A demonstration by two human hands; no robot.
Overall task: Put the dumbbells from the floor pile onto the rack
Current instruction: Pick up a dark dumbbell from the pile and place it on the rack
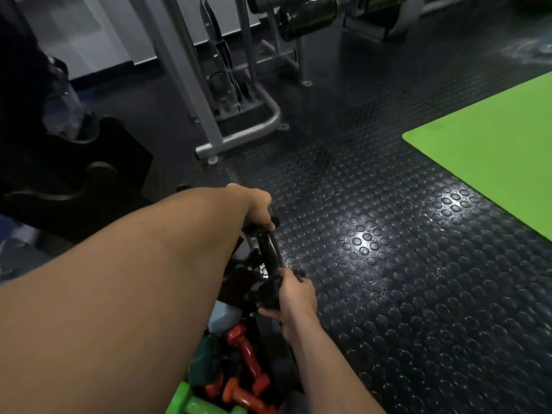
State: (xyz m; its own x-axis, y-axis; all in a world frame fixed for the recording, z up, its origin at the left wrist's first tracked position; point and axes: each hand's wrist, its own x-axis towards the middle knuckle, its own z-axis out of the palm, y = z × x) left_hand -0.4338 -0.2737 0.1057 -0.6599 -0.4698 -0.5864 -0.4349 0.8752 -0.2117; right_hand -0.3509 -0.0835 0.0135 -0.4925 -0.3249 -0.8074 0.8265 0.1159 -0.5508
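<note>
A black dumbbell (270, 246) lies lengthwise away from me above the floor pile. My left hand (258, 206) grips its far end and my right hand (294, 297) grips its near head. Under my arms the pile holds red dumbbells (248, 357), an orange one (243, 397), a green one (194, 403) and a pale blue one (224, 316). The dark rack (71, 174) with curved cradles stands at the left, apart from both hands.
A grey steel machine frame (236, 138) stands straight ahead on the black studded rubber floor (388, 264). A bright green mat (493, 144) lies at the right. A plastic water bottle (64, 106) sits by the rack at the left.
</note>
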